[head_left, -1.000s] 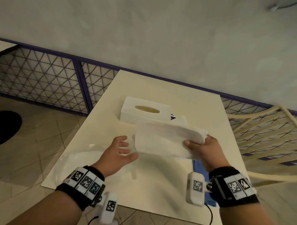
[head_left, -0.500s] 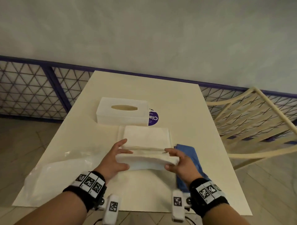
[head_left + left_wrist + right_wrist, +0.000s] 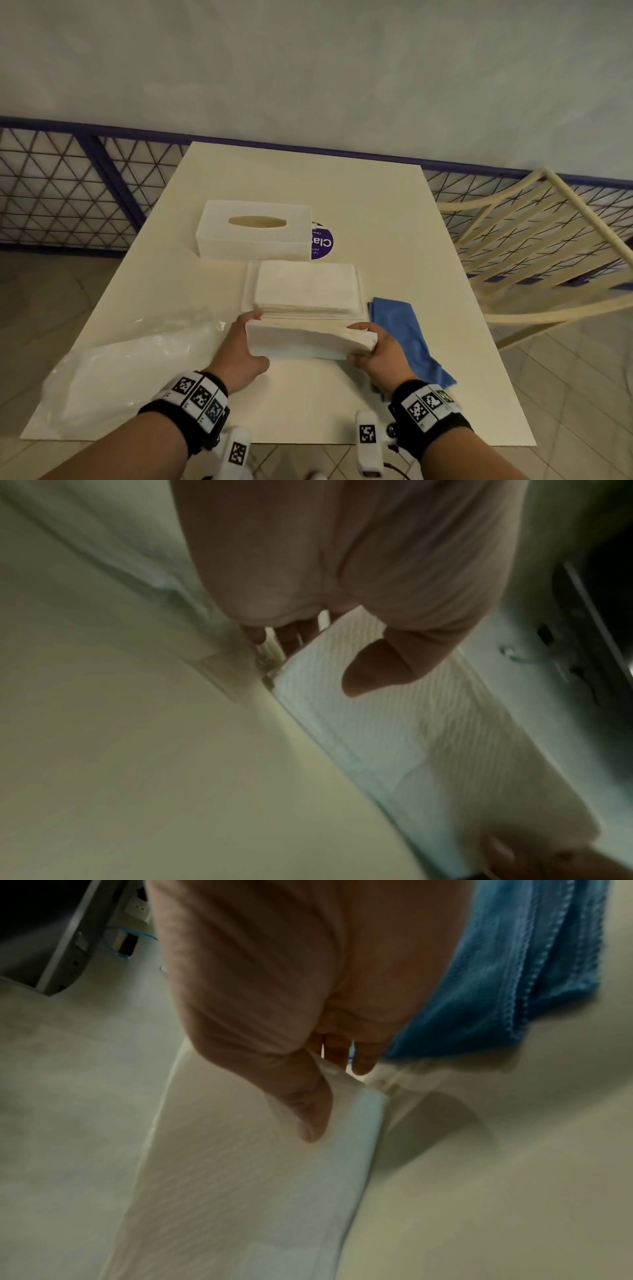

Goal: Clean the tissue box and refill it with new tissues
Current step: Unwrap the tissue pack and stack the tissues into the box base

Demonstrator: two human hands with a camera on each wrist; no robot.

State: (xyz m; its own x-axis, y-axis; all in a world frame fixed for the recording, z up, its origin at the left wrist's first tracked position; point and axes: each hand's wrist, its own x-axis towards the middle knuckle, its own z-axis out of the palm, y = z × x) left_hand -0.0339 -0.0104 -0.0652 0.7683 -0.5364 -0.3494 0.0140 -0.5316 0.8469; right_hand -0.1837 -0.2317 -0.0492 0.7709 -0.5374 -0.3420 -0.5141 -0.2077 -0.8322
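Observation:
A white tissue box (image 3: 255,230) with an oval slot stands at the table's middle. In front of it a stack of white tissues (image 3: 306,286) lies flat. Nearer to me, a second wad of tissues (image 3: 301,342) is held on its edge above the table. My left hand (image 3: 245,346) grips its left end and my right hand (image 3: 371,347) grips its right end. The left wrist view shows the left hand's thumb (image 3: 373,666) on the tissues (image 3: 404,723). In the right wrist view the thumb (image 3: 308,1110) presses the tissues (image 3: 246,1177), fingers behind.
A folded blue cloth (image 3: 406,332) lies right of my right hand. Crumpled clear plastic wrap (image 3: 126,370) lies at the table's (image 3: 308,178) front left. A purple round label (image 3: 322,241) shows beside the box. A cream chair (image 3: 534,246) stands to the right, a lattice fence (image 3: 68,192) behind.
The tissues held up in my right hand came down toward me. My left hand took the left end. Part of the stack now lies flat in front of the box.

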